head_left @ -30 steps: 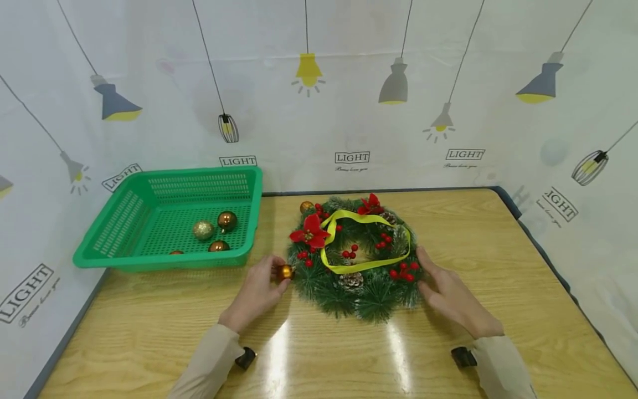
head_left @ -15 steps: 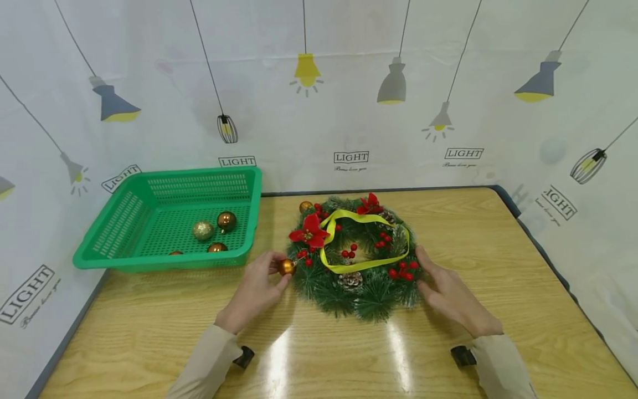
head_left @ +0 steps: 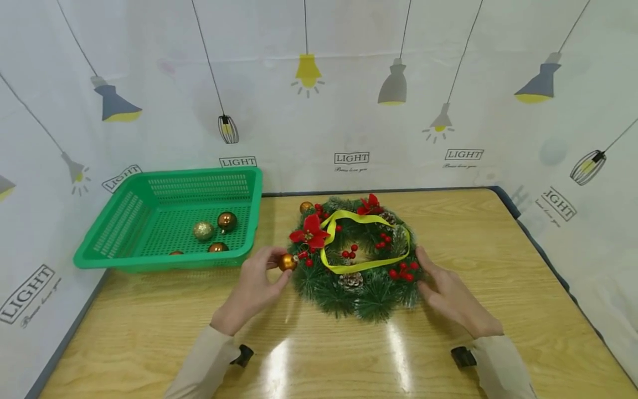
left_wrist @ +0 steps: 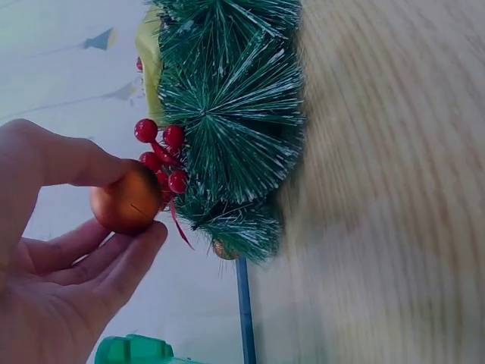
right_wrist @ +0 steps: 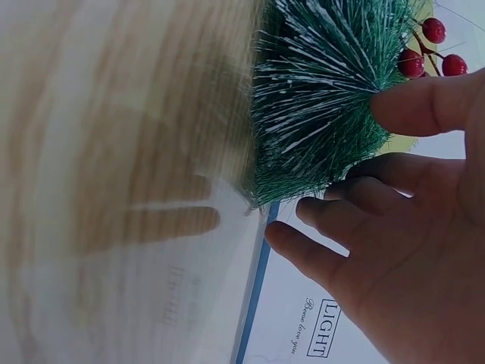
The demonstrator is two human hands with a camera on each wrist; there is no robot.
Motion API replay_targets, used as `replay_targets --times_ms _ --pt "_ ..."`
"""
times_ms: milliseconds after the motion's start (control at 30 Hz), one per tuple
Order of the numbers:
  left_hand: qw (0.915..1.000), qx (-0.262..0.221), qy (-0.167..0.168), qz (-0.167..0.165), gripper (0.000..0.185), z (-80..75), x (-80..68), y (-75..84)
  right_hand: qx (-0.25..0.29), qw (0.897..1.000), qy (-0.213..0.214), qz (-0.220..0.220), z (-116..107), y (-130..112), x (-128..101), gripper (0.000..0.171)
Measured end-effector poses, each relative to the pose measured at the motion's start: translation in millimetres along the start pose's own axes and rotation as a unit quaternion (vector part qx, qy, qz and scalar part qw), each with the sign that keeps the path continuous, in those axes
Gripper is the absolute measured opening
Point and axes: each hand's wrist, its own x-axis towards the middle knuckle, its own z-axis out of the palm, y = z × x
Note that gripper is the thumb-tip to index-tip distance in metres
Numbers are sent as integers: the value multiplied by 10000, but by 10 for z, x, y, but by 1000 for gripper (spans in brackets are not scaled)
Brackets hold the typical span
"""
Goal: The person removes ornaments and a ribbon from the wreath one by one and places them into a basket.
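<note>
And the orange bauble point(head_left: 287, 262) is pinched by the left hand point(head_left: 253, 291) at the left edge of the wreath point(head_left: 375, 298): probably light, slick, fragile, best held gently round its middle! The wreath's touched by the right hand point(head_left: 452, 296), fingers extended.

Head cam looks forward and down from above and behind the left hand point(head_left: 253, 289) and right hand point(head_left: 451, 295), far enough back to fit the whole wreath point(head_left: 374, 299) between them. Each wrist cam sits super close, peering past its own hand at the wreath's nearest side — both rolled sideways, opposite ways. All three views share the wreath.
</note>
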Motion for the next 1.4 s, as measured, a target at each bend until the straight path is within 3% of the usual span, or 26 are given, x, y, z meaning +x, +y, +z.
replay_targets --times_ms 267,433,800,967,1200,1400 --pt "9965 -156 472 669 37 -126 26 -31 -11 10000 -20 43 14 9 4 74" --pt "9953 -65 633 726 35 -241 65 -40 37 9998 -109 132 17 9 -2 74" --pt "9956 101 819 446 33 -532 167 -77 89 9997 -69 196 17 8 -6 75" --pt "9940 197 998 395 31 -684 171 -170 117 9998 -71 167 32 19 -2 76" --pt "9940 145 1085 4 29 -876 155 -252 56 9999 -15 103 15 -1 1 76" --pt "9931 211 1145 -142 32 -986 147 -312 7 10000 42 90 2 -29 7 75"
